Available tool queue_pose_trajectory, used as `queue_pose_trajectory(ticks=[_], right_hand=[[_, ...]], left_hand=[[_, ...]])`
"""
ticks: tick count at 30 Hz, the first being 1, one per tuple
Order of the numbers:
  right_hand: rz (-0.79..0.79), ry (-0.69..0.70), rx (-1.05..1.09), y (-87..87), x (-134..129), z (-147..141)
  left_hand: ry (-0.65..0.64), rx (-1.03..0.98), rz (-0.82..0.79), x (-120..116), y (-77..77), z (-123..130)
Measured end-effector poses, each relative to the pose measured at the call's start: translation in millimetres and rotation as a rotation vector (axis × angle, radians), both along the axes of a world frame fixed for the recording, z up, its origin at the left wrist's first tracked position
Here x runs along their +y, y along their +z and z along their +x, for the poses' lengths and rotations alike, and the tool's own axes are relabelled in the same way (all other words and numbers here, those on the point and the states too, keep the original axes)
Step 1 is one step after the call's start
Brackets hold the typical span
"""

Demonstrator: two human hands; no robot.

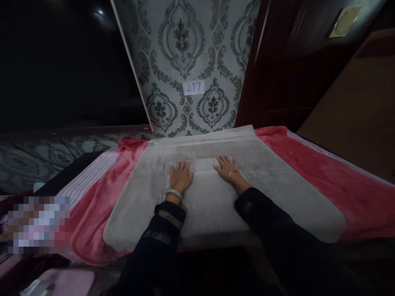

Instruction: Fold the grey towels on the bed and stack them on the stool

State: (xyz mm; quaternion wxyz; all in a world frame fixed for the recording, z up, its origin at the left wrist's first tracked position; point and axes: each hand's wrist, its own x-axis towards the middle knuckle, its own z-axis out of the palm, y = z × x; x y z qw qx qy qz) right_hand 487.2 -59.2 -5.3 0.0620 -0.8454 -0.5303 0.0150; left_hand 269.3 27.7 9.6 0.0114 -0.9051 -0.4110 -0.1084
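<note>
A grey plush mat point(290, 197) with rounded near corners lies spread over a red and pink blanket point(308, 168). Near its middle is a lighter grey folded cloth point(206, 189). My left hand point(181, 176), with a bangle at the wrist, lies flat with fingers spread on the left far part of this cloth. On the right far part rests my right hand point(227, 169), palm down and fingers apart, a thin bracelet on its wrist. Neither hand grips anything.
Behind stands a patterned wall point(185, 61) with a paper label point(194, 87) reading 277. A large black screen point(61, 65) is at the left, a dark red door point(284, 61) at the right. Something pink point(69, 281) lies at the lower left, near a blurred patch.
</note>
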Motion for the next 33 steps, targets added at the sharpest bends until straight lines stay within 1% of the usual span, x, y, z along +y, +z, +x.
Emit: queue_pose_trajectory(ticks=[2,6,7,9,12,14,17,19,20,21,22,25,26,27,29,30,31,33], right_hand=[[0.006,-0.059,0.000,-1.8,-3,7],[-0.003,-0.123,0.003,-5.2,-4,8],[-0.007,-0.125,0.005,-5.6,-3,7],[-0.010,-0.124,0.012,-6.2,-3,6],[-0.006,-0.122,0.015,-7.0,-3,7],[0.001,-0.117,0.013,-7.3,-4,8],[0.008,-0.130,0.003,-4.3,-6,7],[0.028,-0.149,-0.028,1.8,-5,-2],[0.046,-0.133,-0.052,5.9,-2,-12],[0.066,-0.085,-0.074,10.4,2,-24],[0.086,-0.002,-0.089,14.8,8,-39],[0.101,0.336,-0.037,23.8,33,-95],[0.085,0.416,0.013,24.6,42,-112],[0.065,0.465,0.065,24.2,50,-126],[0.026,0.482,0.142,20.7,62,-141],[0.017,0.461,0.154,18.0,65,-141],[0.016,0.431,0.147,15.0,66,-136],[0.025,0.360,0.098,9.3,62,-117]], left_hand=[[0.033,-0.021,0.016,-2,1.1,-1],[0.219,-0.063,0.045,-6,3.6,-5],[0.241,-0.056,0.034,-7,4.3,-6],[0.212,-0.015,-0.015,-6,5.4,-10],[0.112,0.037,-0.083,-5,5.3,-17],[0.088,0.033,-0.075,-6,4.5,-22],[0.186,-0.024,-0.013,-9,3.3,-26],[0.237,-0.043,-0.009,-11,3.1,-26],[0.240,-0.044,-0.017,-11,3.1,-25],[0.231,-0.042,-0.025,-12,3.1,-25],[0.221,-0.044,-0.027,-12,3.1,-25],[0.194,-0.043,-0.042,-10,3.1,-27],[0.182,-0.038,-0.052,-10,3.1,-28],[0.170,-0.031,-0.064,-9,3.0,-28],[0.158,-0.018,-0.087,-8,2.8,-29],[0.164,-0.015,-0.093,-7,2.5,-29],[0.174,-0.013,-0.093,-7,2.2,-29],[0.192,-0.013,-0.077,-6,1.4,-27]])
